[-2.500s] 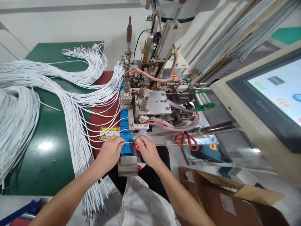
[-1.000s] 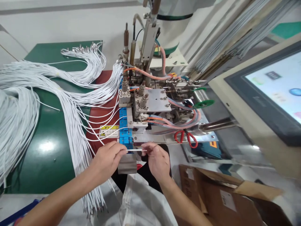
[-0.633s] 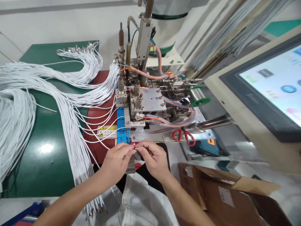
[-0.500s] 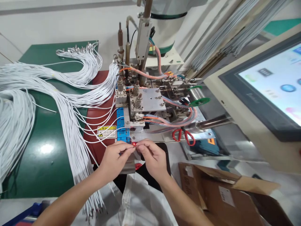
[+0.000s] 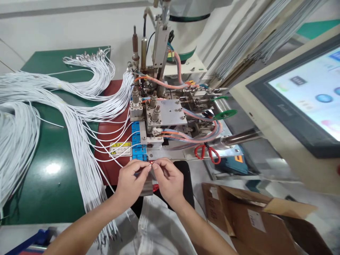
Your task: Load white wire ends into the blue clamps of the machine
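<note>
My left hand (image 5: 131,181) is closed in a pinch at the front end of the machine, on a white cable (image 5: 118,163) that runs in from the bundle on the left. Fingertip to fingertip with it, my right hand (image 5: 170,182) pinches the cable's thin wire end, mostly hidden by the fingers. A small red light (image 5: 151,162) glows just behind the fingertips. Directly beyond my left hand stands a row of blue cable holders (image 5: 136,140), with several white cables lying into them. The machine's metal top plate (image 5: 171,112) is farther back.
A large bundle of white cables (image 5: 77,141) spreads over the green table (image 5: 53,191). Red-handled scissors (image 5: 207,153) lie on the machine's right edge. A touchscreen (image 5: 305,92) juts in at right. An open cardboard box (image 5: 255,226) stands below. A warning label (image 5: 120,149) marks the red panel.
My right hand has shifted slightly left and turned, its fingertips closing in on those of my left hand. Both hands keep their pinch; the red light is more covered now.
</note>
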Tool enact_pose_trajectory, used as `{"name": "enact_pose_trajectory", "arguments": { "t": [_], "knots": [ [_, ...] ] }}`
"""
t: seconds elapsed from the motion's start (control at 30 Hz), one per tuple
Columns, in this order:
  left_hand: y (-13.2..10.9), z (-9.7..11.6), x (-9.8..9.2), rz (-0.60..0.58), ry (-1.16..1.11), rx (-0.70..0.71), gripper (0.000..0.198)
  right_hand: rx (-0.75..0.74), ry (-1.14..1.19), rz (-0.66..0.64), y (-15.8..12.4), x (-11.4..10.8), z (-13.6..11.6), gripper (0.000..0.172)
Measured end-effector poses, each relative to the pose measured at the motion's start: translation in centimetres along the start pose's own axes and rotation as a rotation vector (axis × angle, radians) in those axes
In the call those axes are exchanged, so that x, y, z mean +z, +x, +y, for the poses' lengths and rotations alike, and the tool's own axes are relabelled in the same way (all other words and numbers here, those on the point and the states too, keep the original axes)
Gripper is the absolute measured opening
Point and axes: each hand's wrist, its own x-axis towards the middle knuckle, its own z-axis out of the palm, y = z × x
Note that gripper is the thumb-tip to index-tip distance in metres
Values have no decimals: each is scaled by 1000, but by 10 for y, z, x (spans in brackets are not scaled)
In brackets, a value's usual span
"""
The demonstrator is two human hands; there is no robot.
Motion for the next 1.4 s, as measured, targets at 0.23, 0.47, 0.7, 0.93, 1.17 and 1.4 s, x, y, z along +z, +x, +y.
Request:
{"name": "enact_pose_trajectory", "arguments": {
  "t": [0.23,0.47,0.7,0.93,1.17,1.4],
  "knots": [
    [-7,-5,3,-15,-8,-8,13,12,4,-60,4,2,-6,8],
    [2,-6,-11,-240,41,13,15,-162,-228,-378,24,-24,-17,10],
    [2,0,-13,-149,5,-50,14,-200,-246,-158,15,-13,-18,15],
    [-6,-13,-1,-43,-156,-169,17,-81,-109,-95,4,-2,-8,12],
    [-5,-13,0,-75,-123,-111,27,65,-20,-135,11,-4,-7,12],
    [-3,-14,-4,-110,-100,-179,29,-160,-249,-112,9,-6,-7,11]
  ]
}}
